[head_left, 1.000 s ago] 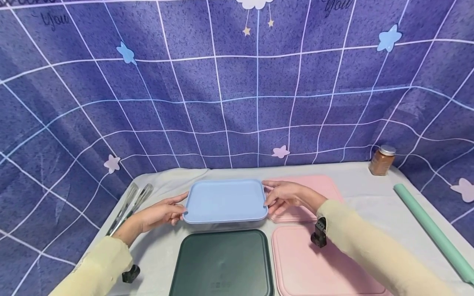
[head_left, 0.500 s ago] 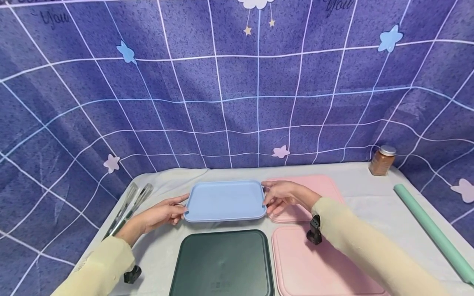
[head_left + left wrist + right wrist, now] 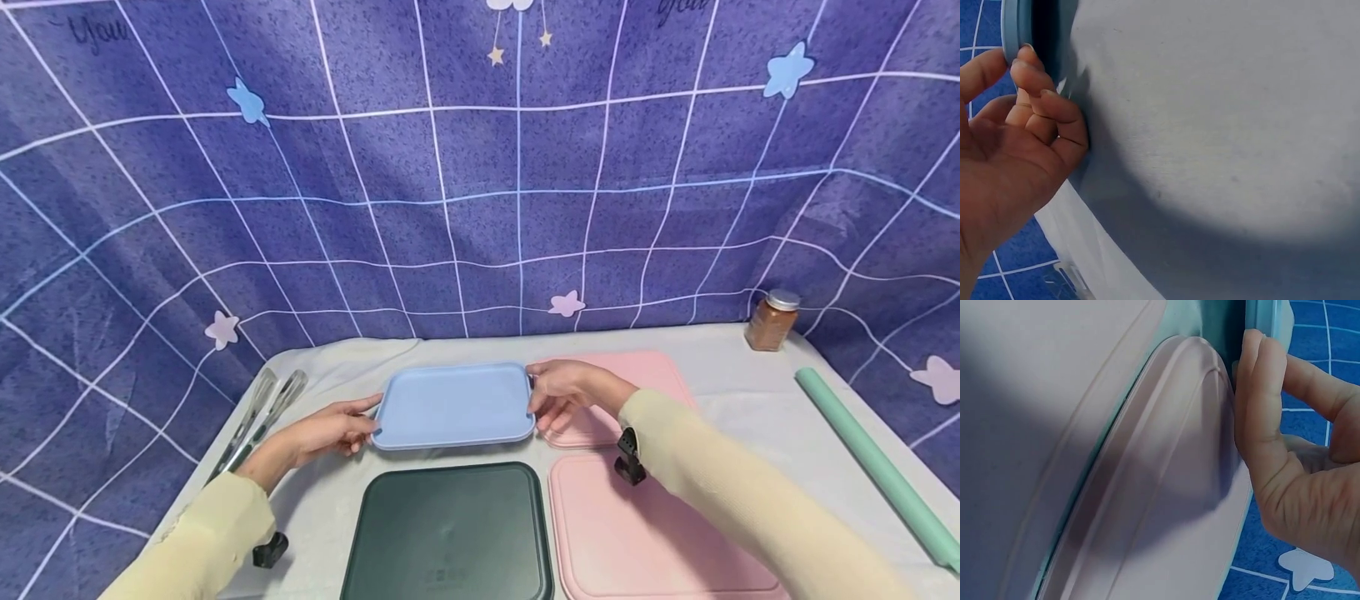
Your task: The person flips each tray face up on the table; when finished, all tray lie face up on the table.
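A light blue rectangular tray with a low raised rim lies level near the back of the table in the head view. My left hand pinches its left edge. On the right edge, my right hand holds it between thumb and fingers. The left wrist view shows the fingertips at the underside of the tray's rim. Fingers also support the rim in the right wrist view. Whether the tray touches the cloth is hard to tell.
A dark green board lies in front of the tray. Two pink boards, one nearer and one farther, lie to the right. Metal tongs are at left; a brown jar and green roll at right.
The tray's right edge and my right hand have shifted slightly left. The tray also sits slightly lower toward the cloth. Both hands keep their hold, and the left hand has hardly moved.
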